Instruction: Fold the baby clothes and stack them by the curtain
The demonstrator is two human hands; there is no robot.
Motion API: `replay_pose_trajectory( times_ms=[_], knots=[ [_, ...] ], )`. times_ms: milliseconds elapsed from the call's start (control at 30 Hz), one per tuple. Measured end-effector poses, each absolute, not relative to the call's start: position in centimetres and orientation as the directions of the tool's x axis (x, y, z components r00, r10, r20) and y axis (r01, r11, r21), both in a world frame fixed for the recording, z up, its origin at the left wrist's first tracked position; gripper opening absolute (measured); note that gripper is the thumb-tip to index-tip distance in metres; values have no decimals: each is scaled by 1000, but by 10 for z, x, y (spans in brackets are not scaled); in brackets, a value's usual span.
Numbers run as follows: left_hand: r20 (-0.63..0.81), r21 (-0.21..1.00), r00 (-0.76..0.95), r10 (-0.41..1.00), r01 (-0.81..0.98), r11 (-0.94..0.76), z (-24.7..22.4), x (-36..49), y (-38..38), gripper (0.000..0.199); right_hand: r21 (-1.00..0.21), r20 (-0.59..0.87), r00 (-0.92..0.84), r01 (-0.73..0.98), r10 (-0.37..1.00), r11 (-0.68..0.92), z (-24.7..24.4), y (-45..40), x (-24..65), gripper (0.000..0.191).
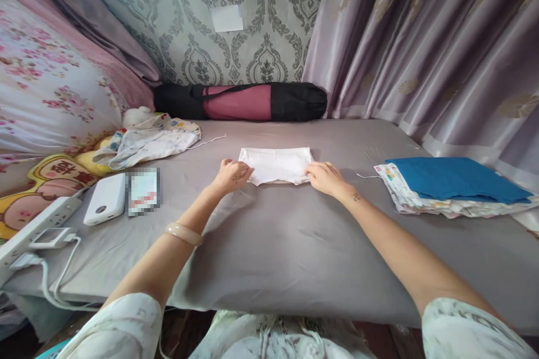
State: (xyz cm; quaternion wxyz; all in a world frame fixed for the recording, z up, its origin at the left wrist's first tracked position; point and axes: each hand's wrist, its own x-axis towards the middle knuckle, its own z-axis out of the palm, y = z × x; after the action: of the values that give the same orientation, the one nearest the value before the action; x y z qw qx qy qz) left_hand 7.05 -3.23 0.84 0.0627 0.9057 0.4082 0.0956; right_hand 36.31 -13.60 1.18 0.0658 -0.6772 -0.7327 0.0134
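Note:
A small white folded garment [275,164] lies flat on the grey sheet in front of me; its exact kind I cannot make out. My left hand [232,175] pinches its left edge near the lower corner, fingers curled. At the opposite side, my right hand [326,177] has its fingers closed on the right edge. The near edge of the cloth looks slightly uneven between the two hands. A pale bangle [184,233] circles my left forearm.
To the right sits a stack of folded cloths [404,196] topped by a blue cloth [458,178]. Leftward are a crumpled printed cloth [158,140], a white power bank [105,198], and a power strip [42,224] with cables. A black-and-red rolled bag [238,102] lies along the wall.

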Motion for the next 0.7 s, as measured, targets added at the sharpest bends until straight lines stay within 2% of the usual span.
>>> replay_pose_trajectory(
  times_ms=[133, 200, 333, 467, 700],
  knots=[
    [184, 225, 528, 829, 798, -559, 11, 118, -31, 34, -172, 189, -33, 983, 981, 66, 13, -104, 328, 43],
    [193, 210, 521, 832, 806, -553, 6, 141, -31, 39, -171, 195, -40, 982, 980, 74, 8, -89, 313, 48],
    [122, 157, 525, 842, 828, -539, -14, 167, -31, 51, -169, 105, -52, 983, 993, 70, -6, -70, 296, 54],
    [78, 158, 505, 859, 845, -511, -33, 169, -26, 57, -178, 25, -30, 983, 999, 34, -21, -66, 296, 57],
    [57, 167, 493, 868, 853, -495, -40, 168, -24, 57, -167, -4, -14, 986, 1000, 13, -26, -67, 297, 58]
  ],
)
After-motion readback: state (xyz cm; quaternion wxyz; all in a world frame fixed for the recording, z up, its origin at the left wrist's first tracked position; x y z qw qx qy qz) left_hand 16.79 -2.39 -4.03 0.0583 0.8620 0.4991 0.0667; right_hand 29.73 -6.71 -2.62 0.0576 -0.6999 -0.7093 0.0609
